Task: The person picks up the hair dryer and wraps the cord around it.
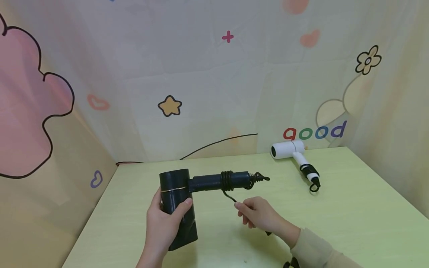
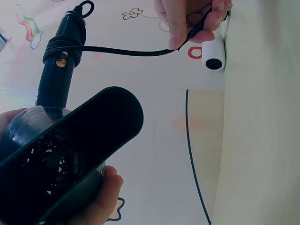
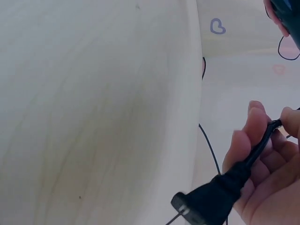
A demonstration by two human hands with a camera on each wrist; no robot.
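Note:
A dark hair dryer (image 1: 177, 186) is held up above the table, its handle pointing right. My left hand (image 1: 165, 223) grips it round the barrel, thumb across the near side. In the left wrist view the flat nozzle (image 2: 89, 145) faces the camera. Several turns of black cord (image 1: 226, 181) are wrapped round the handle, and one length runs off toward my right hand (image 1: 259, 214). That hand pinches the cord between thumb and fingers. The right wrist view shows the black plug (image 3: 215, 199) hanging just past those fingers, its prongs outward.
A white hair dryer (image 1: 288, 150) with black cord round its handle lies at the back right of the pale table (image 1: 127, 208). Behind the table hangs a printed cloth (image 1: 207, 82). Near the right sleeve (image 1: 315, 247) a small black object (image 1: 291, 263) shows at the bottom edge.

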